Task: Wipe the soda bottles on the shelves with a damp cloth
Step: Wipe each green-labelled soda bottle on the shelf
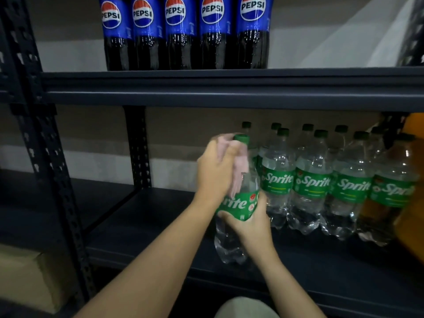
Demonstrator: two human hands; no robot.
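Presumably to steady it for wiping, the right hand (249, 222) curls its grip round the clear green-labelled plastic Sprite bottle (236, 203) at the near edge of the dark metal lower shelf (142, 226), left of its row, while the left hand (214, 173) clutches the pale pink cloth (238, 166) against its neck.

Dim, soft indoor light from above. Glare streaks the Pepsi bottles (183, 33); the lower shelf (160, 226) lies in shadow. The cloth (231, 161) is motion-blurred. Wide-angle distortion bends the left upright (34, 111) and smears the right edge.
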